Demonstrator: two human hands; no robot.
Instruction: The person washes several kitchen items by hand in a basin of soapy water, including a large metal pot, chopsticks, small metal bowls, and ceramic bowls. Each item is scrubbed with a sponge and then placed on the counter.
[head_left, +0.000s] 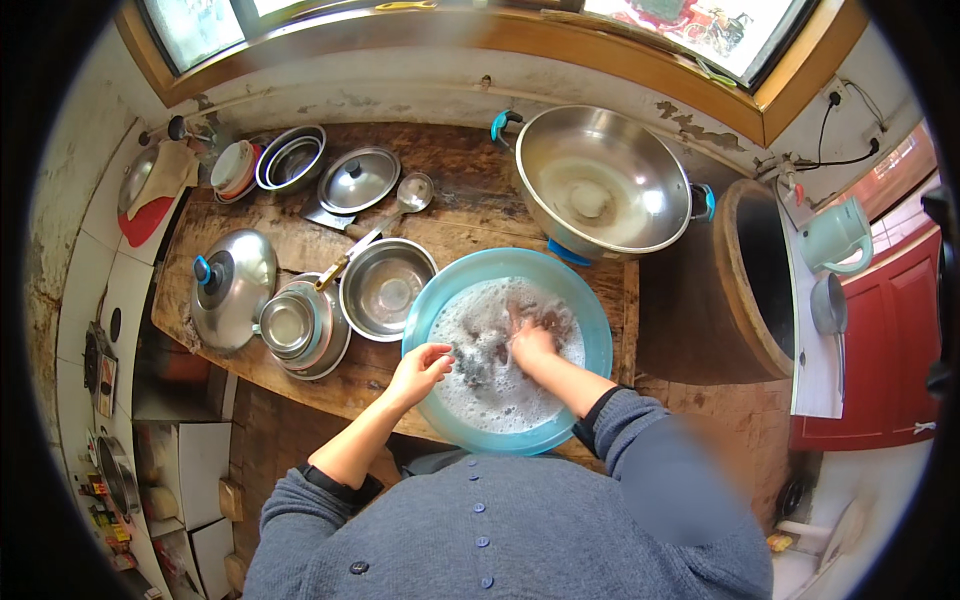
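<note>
A light-blue plastic basin (592, 315) full of foamy water stands at the near edge of the wooden table. My right hand (534, 343) reaches into the suds; its fingers are under the foam, so what they touch is hidden. At the basin's left rim is my left hand (422, 373), above the water with its fingers slightly bent and nothing seen in it. Dark patches show through the foam between the hands. Just left of the basin sits a steel bowl (390, 289), with a long-handled steel ladle (415, 193) lying beside its far rim.
A large steel wok (600, 180) with blue handles stands behind the basin. Stacked bowls (289, 326), a domed lid (244, 285), a smaller lid (360, 180) and nested bowls (291, 159) occupy the table's left side. Right of the table is a big clay vat (731, 277).
</note>
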